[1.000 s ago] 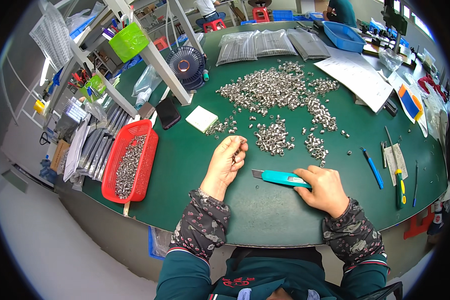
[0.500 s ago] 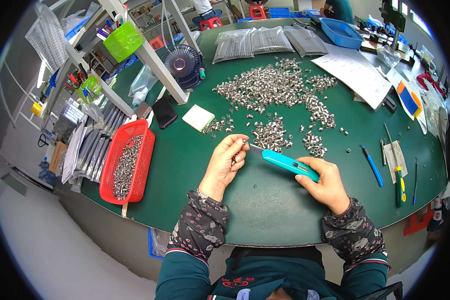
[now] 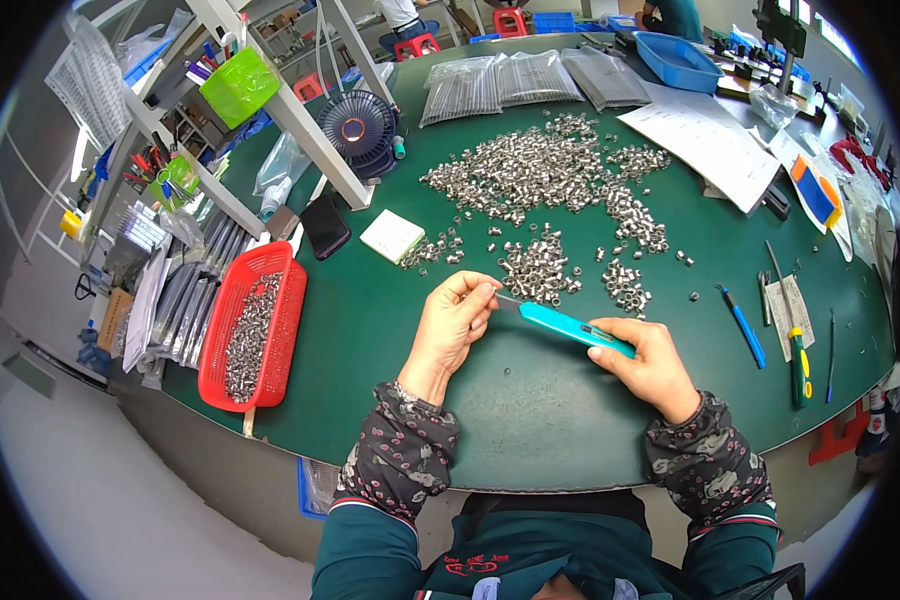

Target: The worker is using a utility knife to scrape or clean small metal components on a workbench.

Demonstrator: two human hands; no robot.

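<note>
My right hand [image 3: 652,368] is wrapped round a turquoise utility knife [image 3: 568,326], its blade pointing left. The blade's tip meets the fingertips of my left hand [image 3: 451,325], which pinch a small metal ring [image 3: 493,291], mostly hidden by the fingers. Beyond my hands, small shiny metal rings [image 3: 535,170] lie in a large heap on the green table [image 3: 530,420]. Smaller clusters of the same rings [image 3: 537,265] spread nearer to me. At the left, a red plastic basket [image 3: 295,335] holds many more small metal pieces.
A dark phone [image 3: 325,226], a pale note pad [image 3: 392,236] and a fan [image 3: 356,133] stand left of the heap. To the right lie a blue pen-like tool [image 3: 743,330], a screwdriver [image 3: 800,370] and paper sheets [image 3: 710,150]. Bagged rods [image 3: 540,78] and a blue tray [image 3: 678,62] are at the back.
The knife has turned slightly in my right hand, showing more of its narrow edge. My left fingers have rolled a little around the ring. The whole view has shifted slightly.
</note>
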